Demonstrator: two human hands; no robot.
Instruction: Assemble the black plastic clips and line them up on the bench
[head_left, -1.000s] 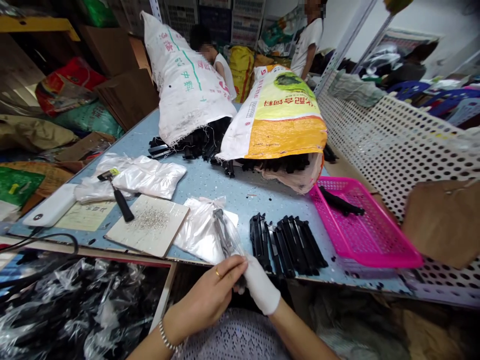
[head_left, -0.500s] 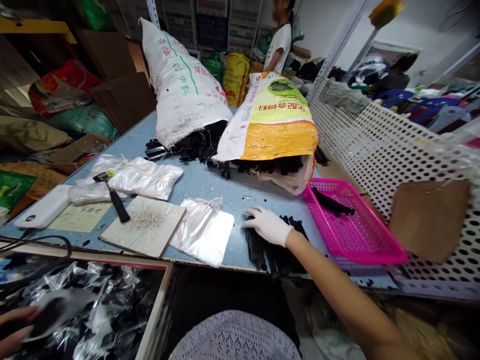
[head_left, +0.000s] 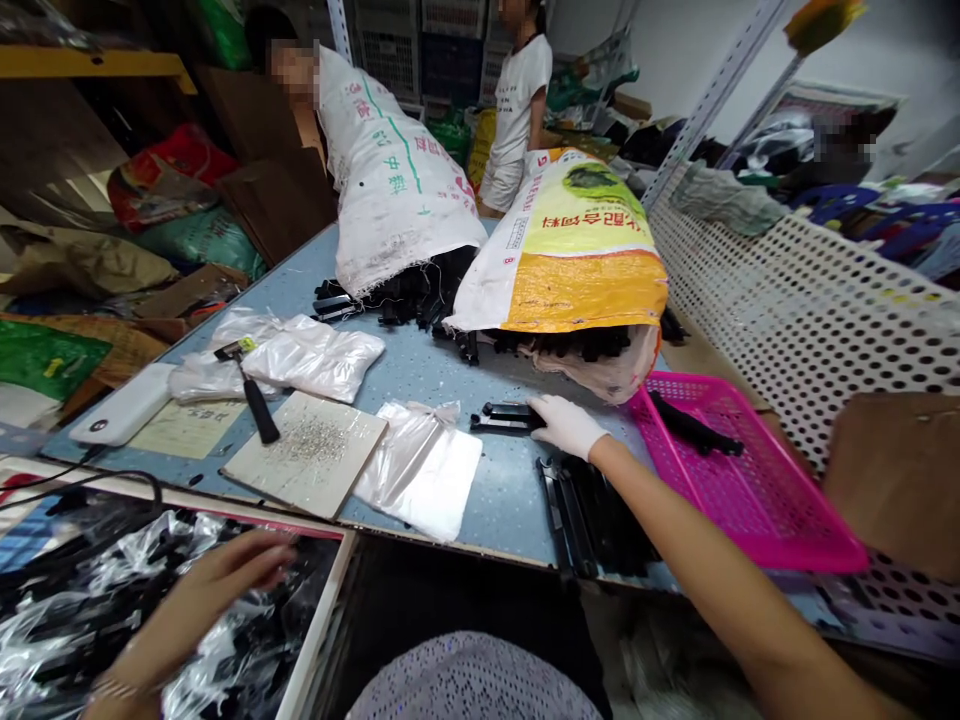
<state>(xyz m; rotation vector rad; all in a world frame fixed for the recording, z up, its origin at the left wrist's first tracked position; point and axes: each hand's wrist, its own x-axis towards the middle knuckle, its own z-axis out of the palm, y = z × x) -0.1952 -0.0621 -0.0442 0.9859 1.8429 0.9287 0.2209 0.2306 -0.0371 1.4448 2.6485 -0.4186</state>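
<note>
My right hand (head_left: pixel 566 427), in a white glove, grips the ends of a couple of long black plastic parts (head_left: pixel 501 418) over the blue table. Just nearer to me, a row of similar black parts (head_left: pixel 574 515) lies side by side at the table's front edge, partly under my forearm. My bare left hand (head_left: pixel 251 560) is somewhat blurred, fingers stretched out and nothing visible in them. It hovers above a wide box of clear bags with black parts (head_left: pixel 97 580). Clear plastic bags (head_left: pixel 420 470) lie on the table between my hands.
A white sack (head_left: pixel 405 190) and a yellow-orange sack (head_left: pixel 577 250) spill black parts at the back. A pink basket (head_left: pixel 750 490) with one black part stands right. At left are a hammer (head_left: pixel 259 405), a board (head_left: pixel 307 455) and a white device (head_left: pixel 124 405). Two people stand beyond.
My right hand has moved from the row to farther forward, now with black parts in it. My left hand has come rightward over the box, without the dark bagged thing it had. Another person appears behind the sack.
</note>
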